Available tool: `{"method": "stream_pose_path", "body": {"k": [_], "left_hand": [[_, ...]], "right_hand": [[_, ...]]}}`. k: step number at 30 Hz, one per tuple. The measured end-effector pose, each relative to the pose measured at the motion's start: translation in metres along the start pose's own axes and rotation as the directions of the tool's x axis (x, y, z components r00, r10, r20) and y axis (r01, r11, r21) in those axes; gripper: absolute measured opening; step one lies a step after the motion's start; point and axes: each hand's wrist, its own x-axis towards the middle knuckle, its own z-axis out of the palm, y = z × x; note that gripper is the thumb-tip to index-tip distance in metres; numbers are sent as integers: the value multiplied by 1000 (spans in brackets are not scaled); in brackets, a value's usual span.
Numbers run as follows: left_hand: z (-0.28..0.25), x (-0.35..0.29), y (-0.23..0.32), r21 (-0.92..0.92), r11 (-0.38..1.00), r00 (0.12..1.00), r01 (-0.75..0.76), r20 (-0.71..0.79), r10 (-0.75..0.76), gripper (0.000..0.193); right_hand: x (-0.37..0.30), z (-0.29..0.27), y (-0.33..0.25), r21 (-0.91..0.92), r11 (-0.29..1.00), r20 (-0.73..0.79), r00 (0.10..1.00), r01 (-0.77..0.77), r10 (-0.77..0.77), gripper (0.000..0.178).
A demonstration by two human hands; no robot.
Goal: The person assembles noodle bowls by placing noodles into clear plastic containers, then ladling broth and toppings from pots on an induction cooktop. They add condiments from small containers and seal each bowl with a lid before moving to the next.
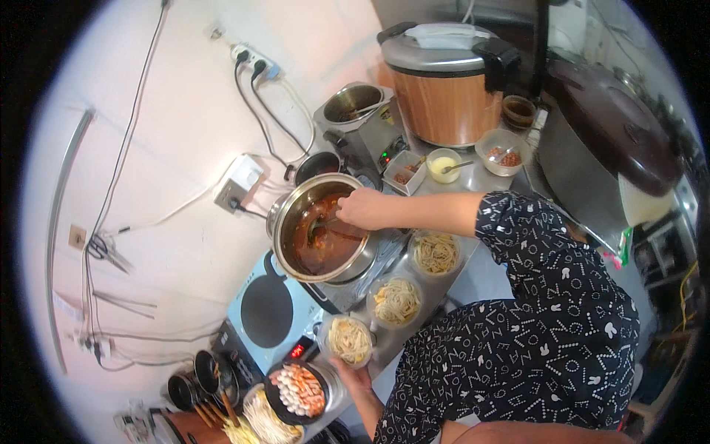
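At the upper middle, my right hand (359,209) is closed over the rim of a large steel pot (275,229). It grips what looks like a ladle (316,228), whose dark end dips into the reddish-brown soup (333,248). Most of the handle is hidden by my fingers. Lower down, my left hand (356,376) curls around the near side of a clear plastic bowl (322,342) of pale noodles (350,340). Two more bowls, one of noodles with yellow pieces (398,301) and one of darker noodles (435,253), stand in a row beside it.
A blue cooktop (248,348) with a dark round plate lies left of the pot. A black pan of sausage pieces and white balls (297,390) sits in front. Beyond stand a big wood-patterned cooker (447,103), a steel warmer (370,137) and small tubs (503,153). Cords hang along the wall.
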Motion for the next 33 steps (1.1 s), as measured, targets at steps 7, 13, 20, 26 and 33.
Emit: {"method": "stream_pose_path", "body": {"k": [7,13,20,26,33], "left_hand": [[13,-11,25,-62,998,997,19,78,-14,72],[21,-3,45,-49,998,999,27,28,-26,63],[31,1,50,-102,992,997,-71,30,75,61],[50,-1,58,-122,992,992,-43,114,57,67],[43,1,42,-134,981,989,-141,35,147,63]], "right_hand": [[5,5,-11,-50,999,21,1000,2,-1,17],[-18,-7,-6,45,999,100,995,14,-18,23],[-52,-38,-7,42,999,209,978,-34,25,19],[-62,-53,8,59,998,190,981,14,-25,14],[-65,-38,-7,-55,998,98,995,43,-37,13]]}}
